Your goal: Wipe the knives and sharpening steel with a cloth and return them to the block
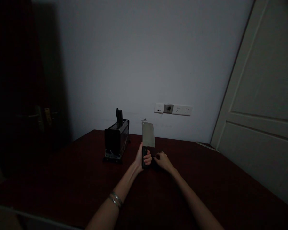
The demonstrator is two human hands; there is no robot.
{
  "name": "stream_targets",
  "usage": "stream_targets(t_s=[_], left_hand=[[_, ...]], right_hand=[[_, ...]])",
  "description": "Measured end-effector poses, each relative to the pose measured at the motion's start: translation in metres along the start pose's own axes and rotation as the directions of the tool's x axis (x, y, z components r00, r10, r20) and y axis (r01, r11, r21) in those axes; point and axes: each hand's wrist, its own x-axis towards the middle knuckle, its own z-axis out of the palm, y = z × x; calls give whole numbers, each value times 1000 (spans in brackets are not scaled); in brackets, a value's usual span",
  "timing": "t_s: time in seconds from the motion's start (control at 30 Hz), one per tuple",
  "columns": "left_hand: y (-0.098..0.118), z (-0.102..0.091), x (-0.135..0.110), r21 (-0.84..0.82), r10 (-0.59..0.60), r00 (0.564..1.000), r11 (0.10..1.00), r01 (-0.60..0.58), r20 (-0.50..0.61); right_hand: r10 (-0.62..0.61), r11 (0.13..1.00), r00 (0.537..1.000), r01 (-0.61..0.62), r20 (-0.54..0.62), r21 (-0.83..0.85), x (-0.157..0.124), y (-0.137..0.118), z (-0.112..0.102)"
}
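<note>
A cleaver (148,134) stands upright, its broad pale blade pointing up. My left hand (144,156) is wrapped round its black handle, and two bangles circle that wrist. Close beside the handle, on its right, my right hand (162,160) has its fingers curled together near a dark thing that I cannot make out in the dim light. To the left on the table is a black knife block (116,139) with a shiny side, and black knife handles (119,117) stick up from its top.
A dark red table (69,179) extends to the pale wall (134,64). Wall sockets (182,110) sit low behind it. A white panelled door (259,127) stands at the right, and a dark door with a metal handle (40,118) is at the left.
</note>
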Motion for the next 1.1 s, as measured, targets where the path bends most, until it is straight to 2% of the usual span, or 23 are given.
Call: stream_targets(t_s=[0.13, 0.27, 0.37, 0.43, 0.5, 0.57, 0.63, 0.67, 0.7, 0.77, 0.87, 0.93, 1.1], left_hand=[[3, -2, 0, -18, -9, 1000, 1000, 9, 5], [5, -4, -1, -12, -41, 999, 999, 42, 30], [6, -6, -1, -24, -63, 995, 998, 66, 83], [6, -7, -1, -39, -70, 989, 996, 76, 133], [6, -8, -1, -46, -80, 979, 995, 90, 186], [6, -8, -1, -42, -91, 970, 994, 103, 227], [5, -8, -1, -28, -107, 962, 993, 118, 251], [5, -8, -1, -17, -121, 959, 991, 129, 258], [4, -8, -1, -4, -136, 956, 990, 142, 261], [3, -7, -1, 15, -162, 952, 986, 164, 259], [1, -4, -3, 30, -189, 948, 982, 188, 255], [1, -2, -4, 25, -191, 946, 981, 191, 260], [1, -6, -4, 2, -143, 961, 989, 147, 235]], right_hand=[[-6, 985, 999, -2, 43, 173, 5, 0, 6], [51, 943, 997, -67, 57, 326, 17, 2, 3], [116, 907, 993, -108, 4, 407, 32, 8, -15], [170, 880, 982, -111, -87, 462, 44, 13, -36], [229, 862, 947, -91, -223, 499, 57, 13, -62], [270, 860, 891, -52, -366, 507, 71, 6, -89], [256, 874, 822, 29, -509, 486, 83, -9, -112], [177, 892, 751, 151, -637, 426, 88, -20, -120], [54, 902, 718, 263, -694, 343, 91, -31, -126], [-192, 899, 742, 396, -642, 189, 94, -52, -132], [-452, 858, 802, 511, -390, 55, 90, -72, -128], [-529, 830, 803, 557, -274, 33, 81, -76, -119], [-605, 774, 782, 622, -154, 118, 30, -70, -88]])
